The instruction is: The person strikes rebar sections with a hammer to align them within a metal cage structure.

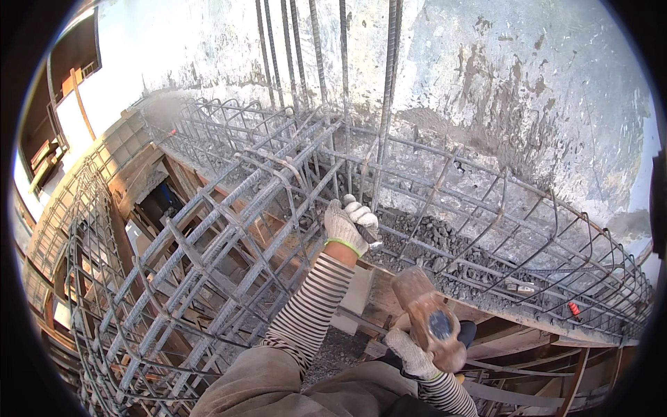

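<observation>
My left hand (347, 224), in a pale knitted glove, is closed around a short steel chisel (372, 240). The chisel's bright, blunt end sticks out toward me; its other end is hidden behind the fingers and bars. Lower and to the right, my right hand (411, 353), gloved alike, grips a sledgehammer (422, 306) close below its heavy, rusty head. Most of the hammer's handle is out of sight. The hammer head is apart from the chisel. Just beyond my left hand stand upright steel bars and grey rubble (434, 243) inside a rebar cage (445, 184).
A large beam cage of thick rebar (208, 236) runs from the wall toward the lower left. Tall rebars (344, 62) rise before a scarred, peeling wall (514, 90). Wooden formwork boards (521, 335) edge the rubble, with gaps below. Another curved cage (83, 278) lies far left.
</observation>
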The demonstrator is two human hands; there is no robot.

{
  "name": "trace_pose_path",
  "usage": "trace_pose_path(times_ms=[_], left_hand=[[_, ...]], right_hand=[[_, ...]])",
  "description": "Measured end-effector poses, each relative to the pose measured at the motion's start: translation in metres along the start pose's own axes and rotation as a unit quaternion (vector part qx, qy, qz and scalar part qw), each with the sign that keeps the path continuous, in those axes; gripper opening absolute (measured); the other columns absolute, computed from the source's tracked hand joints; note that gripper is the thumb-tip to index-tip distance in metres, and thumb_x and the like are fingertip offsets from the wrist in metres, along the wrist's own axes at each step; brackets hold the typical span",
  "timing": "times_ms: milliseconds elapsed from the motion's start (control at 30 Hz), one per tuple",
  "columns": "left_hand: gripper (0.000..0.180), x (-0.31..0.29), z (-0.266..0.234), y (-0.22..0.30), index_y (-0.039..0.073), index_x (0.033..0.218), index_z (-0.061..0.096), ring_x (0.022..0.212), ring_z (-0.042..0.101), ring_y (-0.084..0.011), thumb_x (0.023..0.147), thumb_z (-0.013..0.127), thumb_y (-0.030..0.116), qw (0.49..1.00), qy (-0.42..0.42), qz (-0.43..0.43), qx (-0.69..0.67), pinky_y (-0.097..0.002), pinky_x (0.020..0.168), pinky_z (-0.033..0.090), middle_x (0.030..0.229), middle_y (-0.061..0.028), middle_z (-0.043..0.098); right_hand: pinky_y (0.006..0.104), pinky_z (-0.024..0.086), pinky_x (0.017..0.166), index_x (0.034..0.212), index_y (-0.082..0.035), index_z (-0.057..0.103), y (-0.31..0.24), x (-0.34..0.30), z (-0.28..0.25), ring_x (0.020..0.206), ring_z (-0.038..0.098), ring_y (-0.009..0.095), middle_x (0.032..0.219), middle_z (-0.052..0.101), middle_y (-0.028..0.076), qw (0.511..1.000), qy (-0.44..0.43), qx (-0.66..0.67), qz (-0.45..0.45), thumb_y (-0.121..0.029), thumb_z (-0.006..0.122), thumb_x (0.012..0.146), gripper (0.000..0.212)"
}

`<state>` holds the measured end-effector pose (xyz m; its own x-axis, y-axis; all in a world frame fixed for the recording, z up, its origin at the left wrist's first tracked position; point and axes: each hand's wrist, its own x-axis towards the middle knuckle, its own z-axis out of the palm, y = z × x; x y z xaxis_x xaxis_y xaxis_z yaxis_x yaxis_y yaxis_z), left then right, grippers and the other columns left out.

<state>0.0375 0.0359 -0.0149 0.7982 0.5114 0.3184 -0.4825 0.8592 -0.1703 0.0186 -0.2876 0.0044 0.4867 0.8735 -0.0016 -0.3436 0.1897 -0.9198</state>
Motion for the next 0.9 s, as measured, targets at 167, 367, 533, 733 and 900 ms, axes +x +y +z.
trace_pose_path(times_ms=[167,367,533,733,900], left_hand=[[0.037,0.004,0.012,-0.015,0.005,0.091,0.068,0.056,0.051,-0.0141,0.096,0.049,0.036,0.998,0.065,-0.004,0.014,-0.0301,0.056,0.043,0.061,0.0034,0.05],[0.033,-0.003,-0.019,0.009,0.003,0.098,0.068,0.061,0.054,-0.0136,0.095,0.053,0.032,0.999,0.012,-0.032,0.037,-0.0301,0.059,0.045,0.066,0.0034,0.053],[0.028,-0.001,0.012,-0.02,0.005,0.089,0.067,0.055,0.048,-0.0138,0.093,0.055,0.03,0.987,0.148,-0.037,0.041,-0.0301,0.056,0.042,0.063,0.0027,0.05],[0.033,0.002,0.011,-0.007,0.014,0.079,0.064,0.049,0.044,-0.0121,0.098,0.05,0.037,0.969,0.241,0.015,0.048,-0.0313,0.05,0.039,0.06,0.0059,0.045],[0.021,0.003,0.019,-0.022,0.008,0.084,0.06,0.054,0.047,-0.0116,0.096,0.056,0.026,0.971,0.22,0.005,0.095,-0.0281,0.056,0.044,0.065,0.0031,0.047]], right_hand=[[0.0344,0.055,0.074,0.113,-0.002,0.061,0.054,0.067,-0.032,0.082,0.066,0.022,0.096,0.069,0.01,0.948,-0.06,-0.076,-0.304,-0.012,0.072,0.087,0.03],[0.0371,0.055,0.078,0.11,0.0,0.067,-0.031,0.039,0.014,0.091,0.069,0.023,0.102,0.071,0.012,0.983,-0.043,-0.178,0.023,-0.017,0.074,0.088,0.029],[0.0358,0.057,0.075,0.105,0.0,0.068,0.012,0.056,-0.003,0.082,0.069,0.022,0.089,0.07,0.011,0.959,-0.042,0.008,-0.279,-0.016,0.07,0.09,0.022],[0.0343,0.057,0.073,0.101,0.001,0.069,-0.019,0.052,0.0,0.075,0.069,0.02,0.081,0.07,0.01,0.984,-0.043,-0.17,-0.008,-0.018,0.068,0.092,0.021],[0.0335,0.056,0.072,0.102,0.0,0.07,0.018,0.069,-0.013,0.079,0.069,0.02,0.086,0.072,0.012,0.96,-0.056,0.001,-0.275,-0.026,0.07,0.092,0.028]])
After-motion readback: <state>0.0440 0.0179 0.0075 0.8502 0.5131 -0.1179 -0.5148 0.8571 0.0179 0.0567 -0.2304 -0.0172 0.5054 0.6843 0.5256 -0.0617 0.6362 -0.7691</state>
